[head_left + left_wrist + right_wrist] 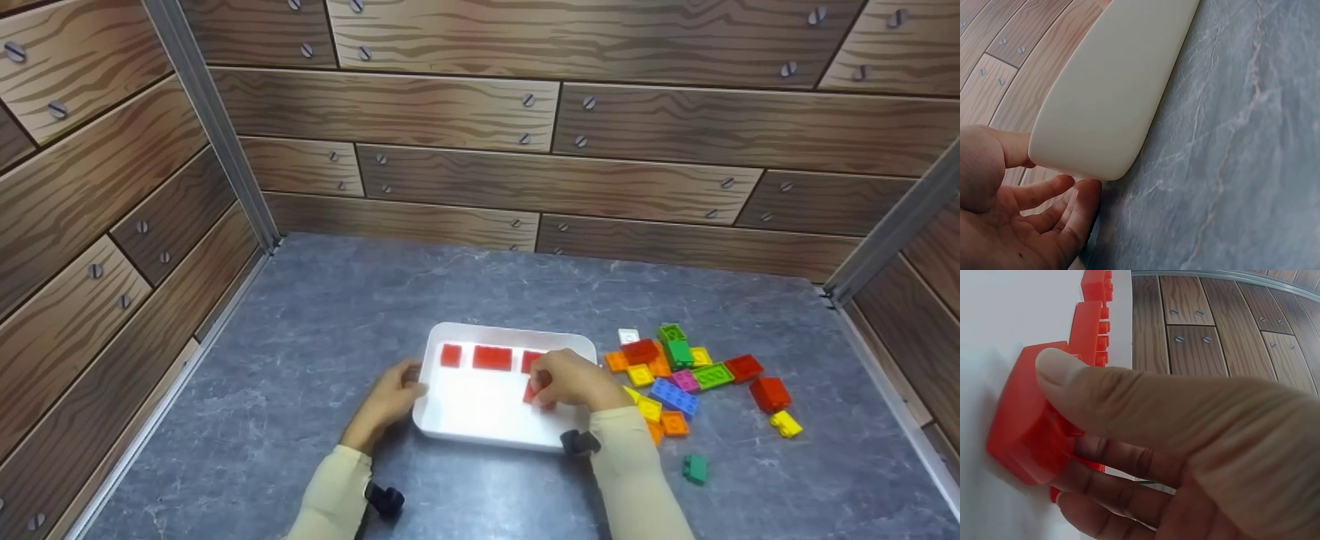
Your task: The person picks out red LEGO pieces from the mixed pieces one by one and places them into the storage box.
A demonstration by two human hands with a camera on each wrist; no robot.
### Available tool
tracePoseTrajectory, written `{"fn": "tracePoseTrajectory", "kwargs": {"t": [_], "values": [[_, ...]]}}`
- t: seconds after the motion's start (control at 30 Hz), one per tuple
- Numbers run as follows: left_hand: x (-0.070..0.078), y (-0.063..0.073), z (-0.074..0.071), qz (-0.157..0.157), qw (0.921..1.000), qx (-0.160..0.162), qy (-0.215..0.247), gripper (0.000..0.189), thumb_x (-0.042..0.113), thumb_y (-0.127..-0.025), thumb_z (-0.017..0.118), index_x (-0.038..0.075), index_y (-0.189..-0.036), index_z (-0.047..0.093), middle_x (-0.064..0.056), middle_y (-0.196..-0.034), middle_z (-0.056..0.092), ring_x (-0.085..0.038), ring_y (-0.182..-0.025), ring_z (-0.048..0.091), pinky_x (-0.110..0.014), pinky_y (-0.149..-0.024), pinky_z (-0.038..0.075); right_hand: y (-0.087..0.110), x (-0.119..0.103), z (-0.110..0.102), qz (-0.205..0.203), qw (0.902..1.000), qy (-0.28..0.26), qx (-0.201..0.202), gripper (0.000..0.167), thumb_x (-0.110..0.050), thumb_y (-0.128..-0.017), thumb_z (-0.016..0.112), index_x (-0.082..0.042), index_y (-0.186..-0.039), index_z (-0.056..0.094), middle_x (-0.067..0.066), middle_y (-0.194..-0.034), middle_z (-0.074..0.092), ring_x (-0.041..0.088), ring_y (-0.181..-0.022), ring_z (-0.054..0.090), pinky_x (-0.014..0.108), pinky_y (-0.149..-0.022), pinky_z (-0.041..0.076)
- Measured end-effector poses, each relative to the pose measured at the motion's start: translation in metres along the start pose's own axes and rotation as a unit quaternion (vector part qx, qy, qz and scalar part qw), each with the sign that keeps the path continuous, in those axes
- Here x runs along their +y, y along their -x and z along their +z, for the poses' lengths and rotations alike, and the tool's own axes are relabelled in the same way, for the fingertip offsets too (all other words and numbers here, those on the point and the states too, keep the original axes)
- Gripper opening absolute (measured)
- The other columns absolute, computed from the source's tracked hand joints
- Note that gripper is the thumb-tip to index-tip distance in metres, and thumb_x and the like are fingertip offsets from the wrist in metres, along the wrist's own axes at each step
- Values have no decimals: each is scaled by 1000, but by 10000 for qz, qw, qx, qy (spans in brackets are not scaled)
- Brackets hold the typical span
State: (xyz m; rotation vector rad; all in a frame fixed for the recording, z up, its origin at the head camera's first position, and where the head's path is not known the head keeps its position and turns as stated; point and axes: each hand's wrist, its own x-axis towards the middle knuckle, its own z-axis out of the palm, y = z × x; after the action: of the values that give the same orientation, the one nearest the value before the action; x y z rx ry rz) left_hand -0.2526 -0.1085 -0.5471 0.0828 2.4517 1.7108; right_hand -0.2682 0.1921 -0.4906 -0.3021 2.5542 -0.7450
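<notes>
A shallow white tray (pixel 480 420) lies on the grey table. My left hand (pixel 390 397) holds the tray's left end; in the left wrist view the thumb (pixel 1016 149) is at the rim and the fingertips touch the outer wall near the corner. Over the tray's right part, my right hand (pixel 566 379) pinches a red toy brick (pixel 1027 410) with a slanted face between thumb and fingers, close to the tray floor. Along the far side stand a small red brick (pixel 451 355), a wider red brick (pixel 493 358) and another red brick (pixel 532 361), partly behind the hand.
Right of the tray lies a loose pile of bricks, among them a blue brick (pixel 673 397), a white brick (pixel 628 336) and a red block (pixel 770 394). A dark green brick (pixel 695 469) lies nearer. Wood-patterned walls (pixel 450 109) enclose the table.
</notes>
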Motion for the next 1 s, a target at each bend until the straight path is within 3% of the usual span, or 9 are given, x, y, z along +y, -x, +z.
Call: {"fn": "tracePoseTrajectory", "kwargs": {"t": [0.23, 0.5, 0.77, 1.0], "values": [[1, 0, 2, 23, 10000, 11, 43, 46, -1, -92, 59, -13, -135, 52, -26, -120, 64, -37, -110, 63, -47, -96, 54, 2, 1, -1, -105, 9999, 8, 73, 14, -10, -86, 81, -19, -84, 70, -3, -81, 67, 21, -80, 60, 36, -79, 51], [1, 2, 1, 85, 10000, -6, -19, 47, 0, -92, 61, -13, -136, 51, -27, -122, 63, -40, -114, 60, -49, -99, 52, 11, -7, -10, -202, 9992, 72, 326, 14, -16, -87, 81, -20, -99, 73, -5, -90, 68, 21, -86, 60, 40, -85, 55], [1, 2, 0, 61, 10000, 11, -15, 47, 1, -92, 60, -12, -136, 52, -28, -124, 62, -40, -116, 60, -49, -101, 51, 34, -18, -23, -609, 9908, 128, 1200, 25, -20, -92, 77, -13, -115, 73, 0, -105, 70, 21, -97, 62, 42, -90, 57], [1, 2, -1, 92, 10000, 22, 14, 46, 0, -92, 61, -13, -135, 53, -28, -123, 63, -40, -116, 60, -49, -101, 51, 60, -26, -33, -1270, 9691, 289, 2095, 26, -21, -95, 73, -10, -118, 71, 4, -112, 70, 28, -107, 64, 46, -96, 55]]}}
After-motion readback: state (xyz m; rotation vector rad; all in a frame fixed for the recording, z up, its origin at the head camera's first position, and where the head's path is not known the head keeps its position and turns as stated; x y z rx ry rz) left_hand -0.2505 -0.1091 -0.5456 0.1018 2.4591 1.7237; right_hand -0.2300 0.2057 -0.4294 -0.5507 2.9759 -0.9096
